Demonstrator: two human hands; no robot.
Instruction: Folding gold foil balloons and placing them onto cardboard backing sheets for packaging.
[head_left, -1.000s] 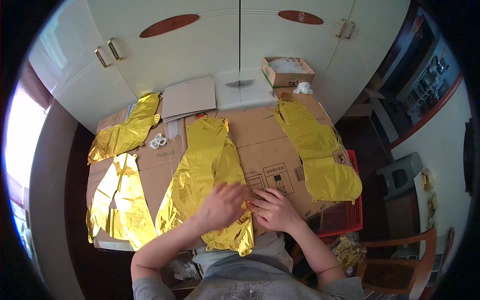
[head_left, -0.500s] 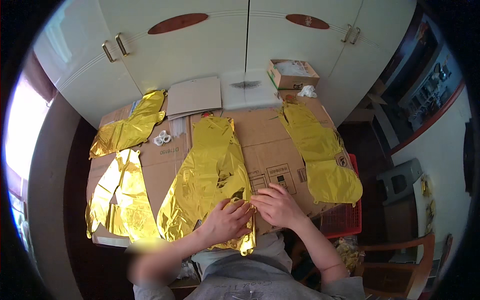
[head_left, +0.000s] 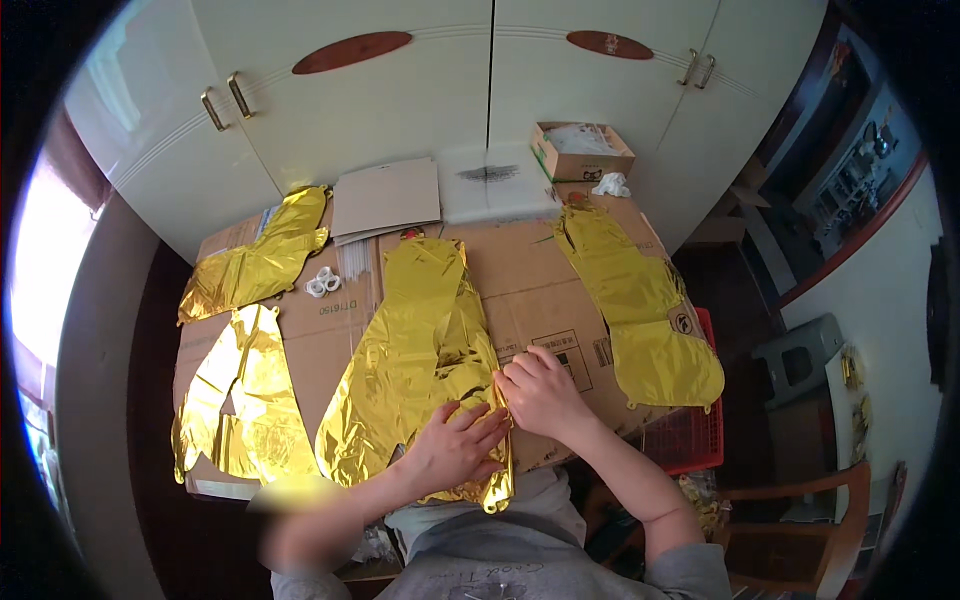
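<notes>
A flat gold foil balloon (head_left: 410,335) lies lengthwise before me, its near end hanging over the table edge at my lap. My left hand (head_left: 455,452) rests on its lower right part, fingers stretched out and pressing the foil down. Just beyond and to the right, my right hand (head_left: 540,393) has its fingers curled in a pinch on the balloon's right edge. The foil under both hands is crumpled, and the exact spot between the right fingertips is hidden.
More gold foil balloons lie at far left (head_left: 255,260), near left (head_left: 245,400) and right (head_left: 650,320) on the cardboard-covered table (head_left: 520,260). White tape rolls (head_left: 322,283), grey boards (head_left: 388,198) and an open carton (head_left: 583,160) sit farther back. A red crate (head_left: 690,440) stands at right.
My right hand has drawn its spread fingers in and curled them at the balloon's right edge. The left hand has stayed nearly in place.
</notes>
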